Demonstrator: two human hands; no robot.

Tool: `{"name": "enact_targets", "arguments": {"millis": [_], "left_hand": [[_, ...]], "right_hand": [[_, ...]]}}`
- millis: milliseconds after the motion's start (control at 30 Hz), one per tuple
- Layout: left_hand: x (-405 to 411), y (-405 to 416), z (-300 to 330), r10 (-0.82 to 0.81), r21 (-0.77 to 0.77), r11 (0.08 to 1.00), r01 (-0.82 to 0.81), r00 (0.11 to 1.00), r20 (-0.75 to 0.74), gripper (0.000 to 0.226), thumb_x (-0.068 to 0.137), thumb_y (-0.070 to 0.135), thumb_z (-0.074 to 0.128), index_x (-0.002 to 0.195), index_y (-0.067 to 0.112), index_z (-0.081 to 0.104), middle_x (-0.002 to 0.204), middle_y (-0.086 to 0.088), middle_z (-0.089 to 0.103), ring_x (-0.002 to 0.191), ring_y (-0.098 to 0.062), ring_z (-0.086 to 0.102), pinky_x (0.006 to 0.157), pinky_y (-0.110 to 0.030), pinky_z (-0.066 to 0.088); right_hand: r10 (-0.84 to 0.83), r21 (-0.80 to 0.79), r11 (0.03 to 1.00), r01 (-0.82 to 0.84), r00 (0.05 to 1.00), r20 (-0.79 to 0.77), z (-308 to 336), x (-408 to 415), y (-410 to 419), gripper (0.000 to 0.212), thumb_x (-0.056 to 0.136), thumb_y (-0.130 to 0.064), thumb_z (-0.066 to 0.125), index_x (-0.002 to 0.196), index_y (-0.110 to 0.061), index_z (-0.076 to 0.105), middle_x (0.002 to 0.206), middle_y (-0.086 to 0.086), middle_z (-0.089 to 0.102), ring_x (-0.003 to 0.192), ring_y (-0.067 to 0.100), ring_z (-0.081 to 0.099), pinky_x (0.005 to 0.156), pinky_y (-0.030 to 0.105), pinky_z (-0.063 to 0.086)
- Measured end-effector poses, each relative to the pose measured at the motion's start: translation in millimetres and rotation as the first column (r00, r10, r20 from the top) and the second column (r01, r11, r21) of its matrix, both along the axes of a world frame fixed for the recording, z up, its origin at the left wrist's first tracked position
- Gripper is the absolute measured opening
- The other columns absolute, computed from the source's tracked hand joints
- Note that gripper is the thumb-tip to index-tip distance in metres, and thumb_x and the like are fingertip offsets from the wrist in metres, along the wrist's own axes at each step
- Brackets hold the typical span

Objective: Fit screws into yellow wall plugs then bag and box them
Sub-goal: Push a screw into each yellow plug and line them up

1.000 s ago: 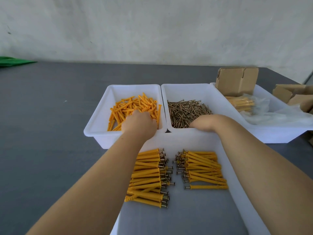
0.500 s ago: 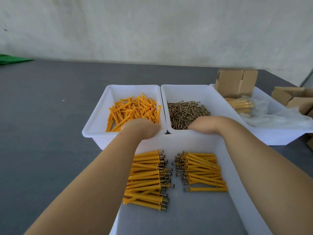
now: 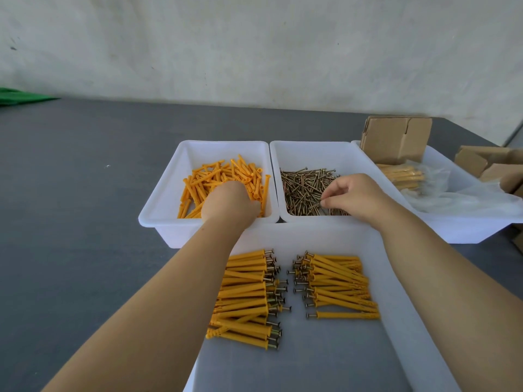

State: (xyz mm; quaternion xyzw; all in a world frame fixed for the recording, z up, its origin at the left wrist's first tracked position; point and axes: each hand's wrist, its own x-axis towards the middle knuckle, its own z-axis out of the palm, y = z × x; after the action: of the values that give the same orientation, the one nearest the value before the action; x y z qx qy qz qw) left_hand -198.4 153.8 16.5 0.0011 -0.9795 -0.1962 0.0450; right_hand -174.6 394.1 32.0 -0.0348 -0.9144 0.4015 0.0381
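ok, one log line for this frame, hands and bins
left hand: in plug bin, grip hidden | right hand: pinching screw in screw bin | finished plugs: near tray

Left hand fingers buried among yellow plugs.

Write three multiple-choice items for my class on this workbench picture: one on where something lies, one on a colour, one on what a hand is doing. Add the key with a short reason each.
1. Where do the loose screws lie?
A. In the middle white tub
B. On the bare grey table
C. In a cardboard box

2. What colour are the wall plugs?
A. Green
B. Yellow
C. White

3. What is the right hand doing?
A. Lying flat on the table
B. Gripping a cardboard box
C. Pinching a screw over the screw tub

Key: 1 A, the screws fill the tub beside the plug tub. 2 B, they are yellow-orange. 3 C, thumb and finger meet on a screw.
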Motion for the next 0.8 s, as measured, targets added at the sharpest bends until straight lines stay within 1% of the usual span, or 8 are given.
{"name": "enact_targets", "arguments": {"millis": [67, 200, 300, 367, 400, 500, 700, 800], "left_hand": [[0.5, -1.6, 0.2, 0.016, 0.035, 0.999, -0.011, 0.992, -0.124, 0.029, 0.087, 0.037, 0.068, 0.068, 0.016, 0.063, 0.061, 0.0, 0.06, 0.055, -0.013, 0.052, 0.045, -0.022, 0.04], [4.3, -4.7, 0.5, 0.016, 0.106, 0.994, 0.007, 0.976, -0.217, 0.03, 0.085, 0.04, 0.072, 0.067, 0.024, 0.054, 0.071, 0.004, 0.06, 0.068, -0.013, 0.057, 0.05, -0.022, 0.036], [1.9, -1.4, 1.1, -0.026, -0.029, 0.999, 0.027, 1.0, 0.002, 0.028, 0.094, 0.046, 0.057, 0.108, 0.022, 0.063, 0.125, -0.008, 0.053, 0.092, -0.024, 0.058, 0.067, -0.033, 0.047], [-2.5, 1.3, 3.6, -0.049, -0.13, 0.988, 0.088, 0.96, 0.275, 0.048, 0.099, 0.05, 0.039, 0.139, 0.025, 0.048, 0.152, -0.016, 0.03, 0.12, -0.037, 0.05, 0.089, -0.047, 0.047], [-5.3, 3.2, 4.9, -0.068, -0.147, 0.98, 0.131, 0.926, 0.371, 0.055, 0.101, 0.051, 0.033, 0.148, 0.023, 0.039, 0.159, -0.017, 0.022, 0.135, -0.039, 0.038, 0.104, -0.052, 0.038], [-9.7, 5.1, 4.0, -0.124, -0.126, 0.971, 0.202, 0.88, 0.459, 0.061, 0.103, 0.05, 0.027, 0.153, 0.015, 0.03, 0.16, -0.011, 0.026, 0.147, -0.033, 0.023, 0.118, -0.049, 0.019], [-7.7, 4.3, 7.5, -0.146, -0.088, 0.976, 0.201, 0.895, 0.423, 0.052, 0.104, 0.039, 0.034, 0.145, 0.009, 0.043, 0.151, -0.012, 0.041, 0.139, -0.032, 0.036, 0.113, -0.044, 0.028], [-5.6, 3.4, 8.0, -0.147, -0.028, 0.985, 0.17, 0.911, 0.386, 0.036, 0.101, 0.033, 0.041, 0.113, 0.006, 0.062, 0.118, -0.014, 0.062, 0.111, -0.031, 0.057, 0.093, -0.039, 0.043]], "right_hand": [[-0.057, -0.049, 0.997, 0.054, 0.997, -0.054, -0.7, 0.1, 0.0, 0.012, 0.076, -0.015, 0.083, 0.076, -0.021, 0.072, 0.076, 0.0, 0.069, 0.074, 0.013, 0.06, 0.065, 0.027, 0.045], [-0.103, -0.075, 0.993, 0.093, 0.985, -0.135, 0.2, 0.9, -0.2, 0.017, 0.076, -0.02, 0.085, 0.074, -0.021, 0.068, 0.072, 0.0, 0.065, 0.067, 0.014, 0.058, 0.061, 0.027, 0.045], [-0.117, -0.057, 0.992, 0.108, 0.978, -0.17, -0.3, 0.7, -4.3, 0.018, 0.077, -0.018, 0.083, 0.074, -0.023, 0.066, 0.073, -0.001, 0.064, 0.069, 0.013, 0.058, 0.061, 0.026, 0.043], [-0.115, -0.037, 0.993, 0.11, 0.979, -0.171, -1.0, 0.8, -7.0, 0.018, 0.078, -0.018, 0.082, 0.075, -0.023, 0.065, 0.073, -0.002, 0.063, 0.07, 0.013, 0.058, 0.061, 0.025, 0.042], [-0.113, -0.027, 0.994, 0.11, 0.979, -0.169, -1.5, 1.1, -7.7, 0.018, 0.079, -0.018, 0.081, 0.075, -0.024, 0.065, 0.073, -0.002, 0.063, 0.07, 0.013, 0.058, 0.061, 0.025, 0.042], [-0.108, -0.01, 0.994, 0.108, 0.981, -0.159, -3.0, 1.6, -8.8, 0.017, 0.079, -0.018, 0.081, 0.075, -0.024, 0.065, 0.073, -0.003, 0.062, 0.071, 0.012, 0.057, 0.062, 0.026, 0.042], [-0.094, 0.006, 0.995, 0.096, 0.984, -0.153, -3.7, 2.1, -9.4, 0.018, 0.079, -0.017, 0.081, 0.075, -0.023, 0.065, 0.071, -0.005, 0.061, 0.069, 0.011, 0.056, 0.062, 0.027, 0.042], [-0.104, -0.014, 0.995, 0.103, 0.982, -0.156, -3.7, 1.4, -9.2, 0.017, 0.078, -0.017, 0.081, 0.075, -0.023, 0.066, 0.073, -0.002, 0.062, 0.07, 0.012, 0.057, 0.062, 0.026, 0.042]]}}
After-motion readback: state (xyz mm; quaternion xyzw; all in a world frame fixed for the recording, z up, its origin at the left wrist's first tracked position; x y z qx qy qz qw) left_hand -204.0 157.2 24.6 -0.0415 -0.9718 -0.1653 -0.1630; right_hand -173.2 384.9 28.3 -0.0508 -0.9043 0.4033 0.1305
